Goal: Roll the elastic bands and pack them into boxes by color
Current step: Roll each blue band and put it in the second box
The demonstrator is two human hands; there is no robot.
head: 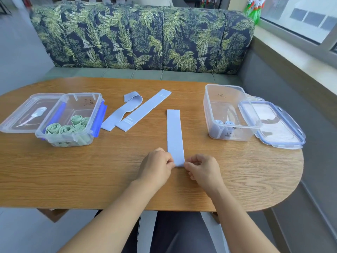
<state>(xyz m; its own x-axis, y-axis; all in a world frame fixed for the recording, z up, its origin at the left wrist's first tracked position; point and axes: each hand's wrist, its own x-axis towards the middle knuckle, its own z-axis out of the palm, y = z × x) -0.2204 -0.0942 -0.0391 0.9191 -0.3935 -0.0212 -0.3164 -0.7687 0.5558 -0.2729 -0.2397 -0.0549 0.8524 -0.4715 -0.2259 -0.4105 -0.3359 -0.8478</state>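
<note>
Band in hand: a flat, pale blue elastic band is laid straight on the oval wooden table, its near end pinched at both corners, judged to be the start of a roll.

Left hand: the left hand is closed on the near left corner of the strip, thumb and fingertips pressed together over the edge.

Right hand: the right hand is closed on the near right corner in the same pinch, so that the end can be turned over evenly.

Long axis: the strip runs away from the person toward the leaf-patterned sofa back, with its far end free, leaving its full length clear for rolling.

Waiting bands: two more pale blue elastic bands are left loose between the boxes, slanted, one with a folded-over end.

Green box: a clear plastic box at the left is filled with rolled green bands, its lid beside it.

Blue box: a clear plastic box at the right is kept open, two rolled blue bands seen inside, its blue-rimmed lid leaned against it.
</note>
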